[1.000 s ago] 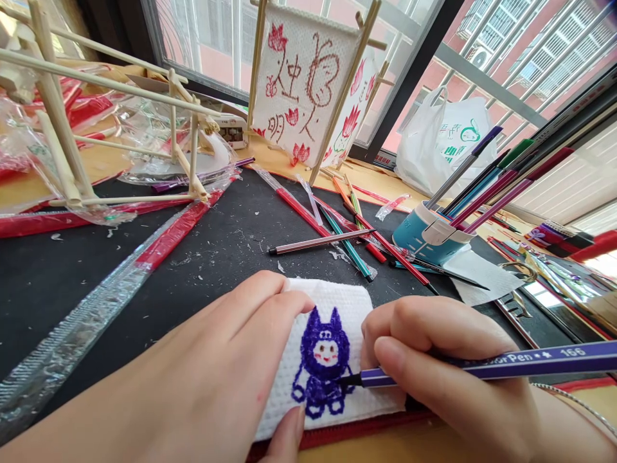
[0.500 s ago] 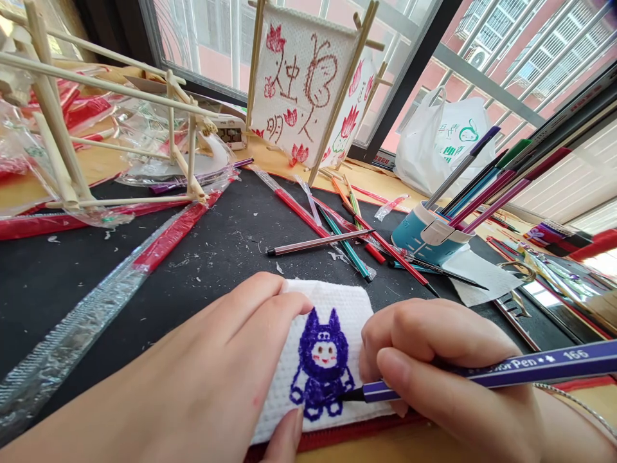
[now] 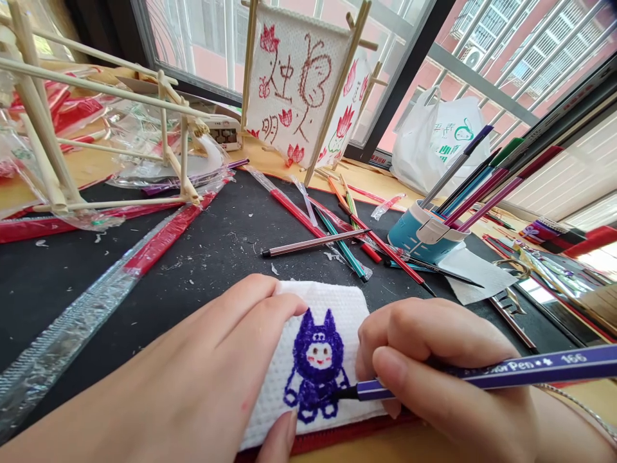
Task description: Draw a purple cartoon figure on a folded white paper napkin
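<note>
A craft desk (image 3: 284,168) in a home is shown: window bars (image 3: 501,71) are seen at one o'clock, a paper lantern (image 3: 294,83) at twelve, felt pens (image 3: 482,186) at two.

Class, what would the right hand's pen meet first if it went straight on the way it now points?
The right hand points its purple pen left, and the tip already seems to touch the purple drawing on the napkin. So the drawing comes first, with the left hand probably next along that line.

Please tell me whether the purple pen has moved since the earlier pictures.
Yes: the purple pen has moved, its tip going downward, judged against the drawn face on the towel.
</note>
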A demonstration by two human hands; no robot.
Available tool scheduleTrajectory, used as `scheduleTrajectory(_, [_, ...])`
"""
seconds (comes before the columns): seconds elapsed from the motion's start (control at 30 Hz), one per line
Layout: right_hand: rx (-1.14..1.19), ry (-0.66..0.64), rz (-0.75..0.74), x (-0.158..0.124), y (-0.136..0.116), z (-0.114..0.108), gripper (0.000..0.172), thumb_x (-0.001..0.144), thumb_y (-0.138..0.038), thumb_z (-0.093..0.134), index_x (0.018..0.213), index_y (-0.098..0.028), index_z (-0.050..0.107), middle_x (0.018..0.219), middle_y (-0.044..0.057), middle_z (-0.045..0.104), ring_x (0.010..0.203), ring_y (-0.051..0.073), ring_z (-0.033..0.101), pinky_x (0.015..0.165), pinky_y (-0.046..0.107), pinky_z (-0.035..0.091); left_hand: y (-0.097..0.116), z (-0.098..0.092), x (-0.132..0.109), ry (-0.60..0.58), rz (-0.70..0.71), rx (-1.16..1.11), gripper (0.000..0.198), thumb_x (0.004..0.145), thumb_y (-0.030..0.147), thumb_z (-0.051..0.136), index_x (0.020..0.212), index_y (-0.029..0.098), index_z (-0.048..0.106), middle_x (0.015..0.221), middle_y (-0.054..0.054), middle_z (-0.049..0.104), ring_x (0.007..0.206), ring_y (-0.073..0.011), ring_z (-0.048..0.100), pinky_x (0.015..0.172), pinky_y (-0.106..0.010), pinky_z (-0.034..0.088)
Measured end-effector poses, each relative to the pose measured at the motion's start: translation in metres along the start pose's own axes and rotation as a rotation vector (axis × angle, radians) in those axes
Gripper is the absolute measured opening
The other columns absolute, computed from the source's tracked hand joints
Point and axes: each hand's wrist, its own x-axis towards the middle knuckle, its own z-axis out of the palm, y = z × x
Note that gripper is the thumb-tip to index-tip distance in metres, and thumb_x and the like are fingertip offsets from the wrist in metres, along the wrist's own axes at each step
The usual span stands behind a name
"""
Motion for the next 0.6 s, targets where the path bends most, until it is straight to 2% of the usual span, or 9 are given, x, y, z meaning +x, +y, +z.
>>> scheduleTrajectory(0.1, [0.010,0.052,0.041,-0.001,0.002,-0.001,0.035,0.085,-0.011,0.046,0.060,-0.022,0.025,0.051,-0.004,0.038,0.053,0.012,0.044,0.046,0.022,0.034,0.007,0.005,0.004,-0.080,-0.001,-0.012,0.063,0.067,0.046,0.051,0.129,0.033,0.053,0.106,0.001,0.071,0.122,-0.0348,0.053,0.098,-0.043,0.050])
scheduleTrajectory(0.2, [0.025,0.056,0.062,-0.001,0.003,0.000,0.035,0.086,-0.012,0.046,0.060,-0.022,0.025,0.052,-0.004,0.038,0.052,0.011,0.042,0.046,0.022,0.033,0.009,0.007,0.004,-0.093,0.010,0.000,0.064,0.066,0.046,0.050,0.129,0.033,0.053,0.104,0.001,0.072,0.122,-0.0344,0.053,0.098,-0.043,0.050])
scheduleTrajectory(0.3, [-0.001,0.068,0.051,0.000,0.002,0.001,0.037,0.085,-0.013,0.047,0.059,-0.022,0.023,0.051,-0.005,0.032,0.049,0.010,0.039,0.044,0.022,0.030,0.004,0.004,-0.002,-0.032,0.002,0.029,0.064,0.068,0.047,0.049,0.130,0.034,0.050,0.108,0.001,0.071,0.120,-0.0347,0.054,0.099,-0.044,0.047])
scheduleTrajectory(0.43, [-0.010,0.064,0.048,0.001,0.002,0.001,0.036,0.084,-0.013,0.047,0.058,-0.022,0.024,0.051,-0.005,0.029,0.050,0.011,0.037,0.044,0.024,0.028,-0.005,0.000,-0.011,0.134,-0.021,0.077,0.056,0.075,0.048,0.043,0.130,0.037,0.043,0.125,0.001,0.063,0.116,-0.0296,0.057,0.105,-0.042,0.034])
scheduleTrajectory(0.6, [-0.008,0.051,0.065,0.001,0.002,0.000,0.035,0.085,-0.014,0.047,0.058,-0.022,0.026,0.052,-0.005,0.031,0.049,0.011,0.034,0.044,0.024,0.027,-0.006,-0.001,-0.012,0.130,-0.023,0.080,0.051,0.079,0.051,0.040,0.128,0.036,0.042,0.128,0.000,0.060,0.117,-0.0267,0.057,0.105,-0.040,0.031])
